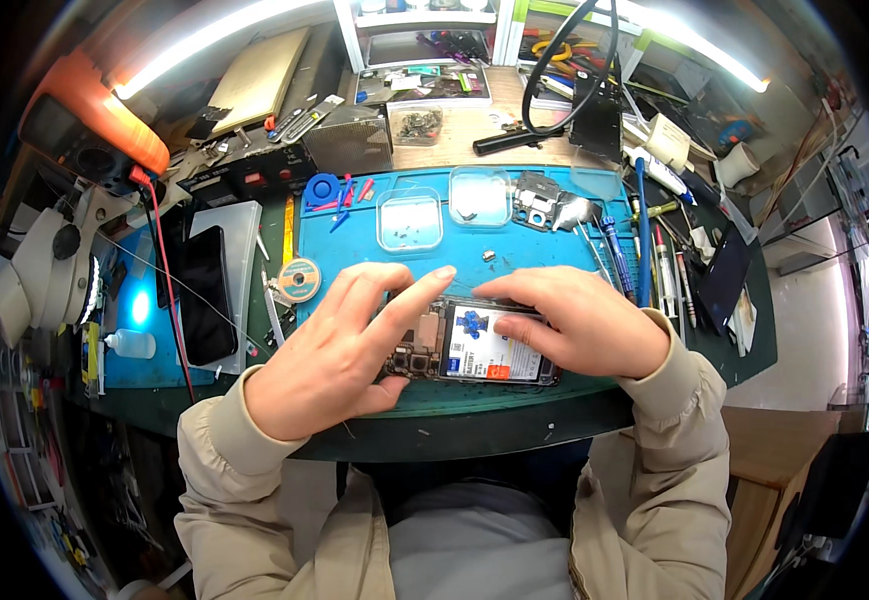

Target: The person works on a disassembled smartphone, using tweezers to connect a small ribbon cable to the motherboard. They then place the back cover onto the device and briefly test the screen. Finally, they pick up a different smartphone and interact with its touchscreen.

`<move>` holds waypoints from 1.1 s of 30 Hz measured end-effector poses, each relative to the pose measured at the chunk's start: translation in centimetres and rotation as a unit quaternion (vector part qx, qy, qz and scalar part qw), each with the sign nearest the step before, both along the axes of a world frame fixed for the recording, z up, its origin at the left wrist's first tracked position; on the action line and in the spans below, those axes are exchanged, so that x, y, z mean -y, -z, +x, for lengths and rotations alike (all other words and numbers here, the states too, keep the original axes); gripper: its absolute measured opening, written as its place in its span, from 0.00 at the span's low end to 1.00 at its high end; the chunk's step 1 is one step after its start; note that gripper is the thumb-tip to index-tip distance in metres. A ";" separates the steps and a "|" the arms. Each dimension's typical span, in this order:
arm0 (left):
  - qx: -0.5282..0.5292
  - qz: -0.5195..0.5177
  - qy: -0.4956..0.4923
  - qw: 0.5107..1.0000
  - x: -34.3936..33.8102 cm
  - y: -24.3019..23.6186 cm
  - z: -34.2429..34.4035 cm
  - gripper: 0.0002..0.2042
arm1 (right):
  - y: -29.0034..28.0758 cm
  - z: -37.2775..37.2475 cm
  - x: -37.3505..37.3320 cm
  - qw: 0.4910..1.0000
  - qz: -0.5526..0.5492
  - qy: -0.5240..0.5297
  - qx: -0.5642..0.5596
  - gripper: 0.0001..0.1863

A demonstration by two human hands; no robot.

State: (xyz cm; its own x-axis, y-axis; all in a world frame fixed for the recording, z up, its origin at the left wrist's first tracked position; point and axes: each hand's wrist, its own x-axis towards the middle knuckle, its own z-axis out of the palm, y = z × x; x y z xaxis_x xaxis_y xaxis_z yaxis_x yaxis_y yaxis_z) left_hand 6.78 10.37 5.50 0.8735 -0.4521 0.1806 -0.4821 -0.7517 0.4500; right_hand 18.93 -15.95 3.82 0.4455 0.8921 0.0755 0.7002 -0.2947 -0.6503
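Observation:
An opened smartphone [432, 335] lies sideways near the mat's front edge, its circuit board and camera modules bare at the left end. A white-labelled battery [484, 350] fills its right part. My left hand [329, 350] grips the board end, thumb at the near edge and fingers at the far edge, the index finger stretched out above. My right hand [594, 320] is closed around the other end, its thumb on the battery and its index finger along the far edge. Part of the phone is hidden under both hands.
Beyond the phone, two clear trays [409, 242] hold small parts on the blue mat [354, 260]. A solder reel [299, 280] sits left, near a dark phone [204, 300]. Screwdrivers [614, 255] and pens stand right. A microscope [39, 270] and orange multimeter [94, 125] occupy the far left.

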 end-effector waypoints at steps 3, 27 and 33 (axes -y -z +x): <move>0.019 -0.007 0.010 1.000 -0.4 0.2 0.2 0.53 | -0.1 0.5 -0.2 0.992 -0.021 0.002 -0.128 0.16; 0.244 -0.185 -0.535 0.788 -10.9 4.7 -19.1 0.14 | -1.2 -3.9 -0.9 0.968 -0.029 0.187 0.164 0.10; 0.302 -0.189 -0.479 0.802 -13.7 6.4 -14.6 0.16 | -2.9 -6.5 3.7 0.961 -0.010 0.220 0.168 0.06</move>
